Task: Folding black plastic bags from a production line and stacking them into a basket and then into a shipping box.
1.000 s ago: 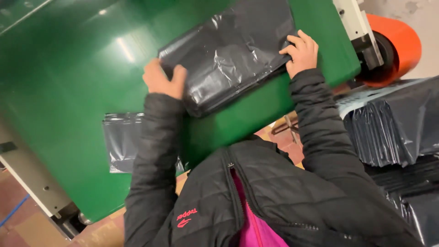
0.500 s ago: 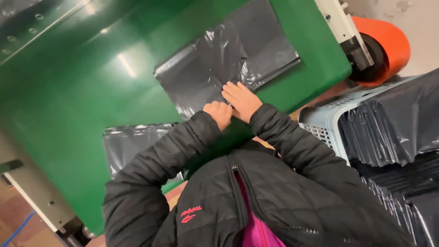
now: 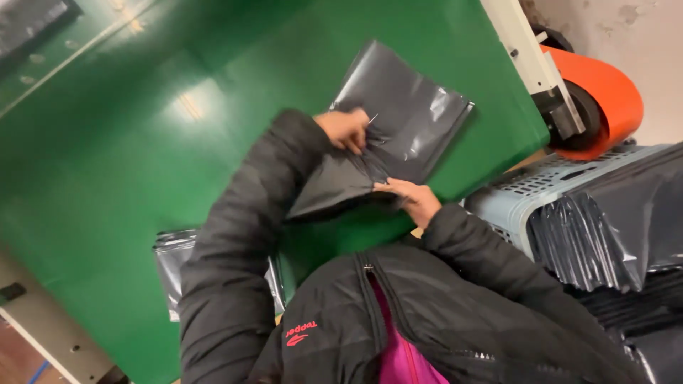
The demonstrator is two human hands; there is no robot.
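Note:
A stack of dark grey plastic bags (image 3: 409,117) lies on a green table (image 3: 142,142). My left hand (image 3: 345,129) pinches the bags near their middle, bunching the plastic into creases. My right hand (image 3: 413,199) presses on the stack's near edge, fingers against the folded part of the bags. Both arms are in black padded jacket sleeves. The lower left part of the stack is hidden under my left forearm.
A pale blue plastic crate (image 3: 526,195) stands at the right, draped with more dark bags (image 3: 612,227). An orange roll (image 3: 605,99) sits on a white machine frame (image 3: 533,64) at the upper right. Another dark bag (image 3: 174,263) hangs below the table's near edge.
My hands went from the stack's two sides to its near middle, then gripped it. The left hand has reached further onto the bags and the stack is now creased and partly folded.

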